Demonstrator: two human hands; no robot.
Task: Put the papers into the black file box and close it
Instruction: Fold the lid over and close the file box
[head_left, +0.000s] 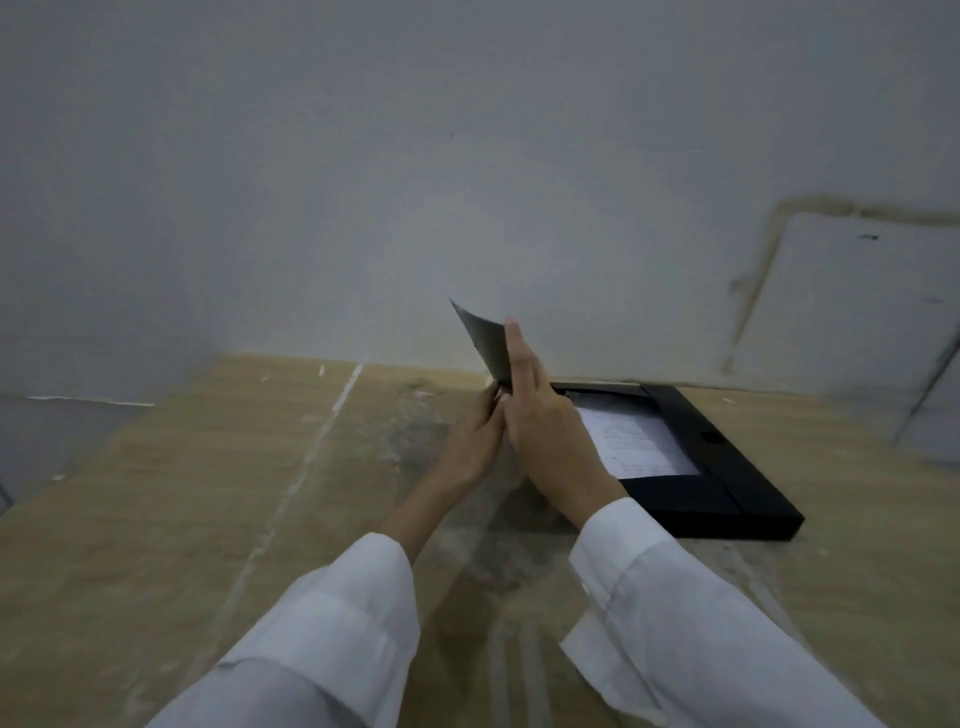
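**Lid on its way over the papers**

Nearest the camera are two white sleeves (332, 639), reaching forward over a worn tan table (156, 519). Going left to right: the left hand (475, 441) is curled at the lower edge of the raised lid (485, 345), fingers bent as if pinching it near the hinge side, though the exact contact is hidden behind the other hand. The right hand (545, 436) lies flat against the lid's face, fingers straight and together, pressing rather than gripping. The lid stands nearly upright, tilted slightly. To the right lies the black file box (727, 499), flat on the table near the wall, with the papers (636, 444) already lying inside it.

The closing looks to be the step in hand. To do it well, I would swing the lid down evenly, keep the sheets flat and clear of the rim, then press along the free edge so it seats all round.
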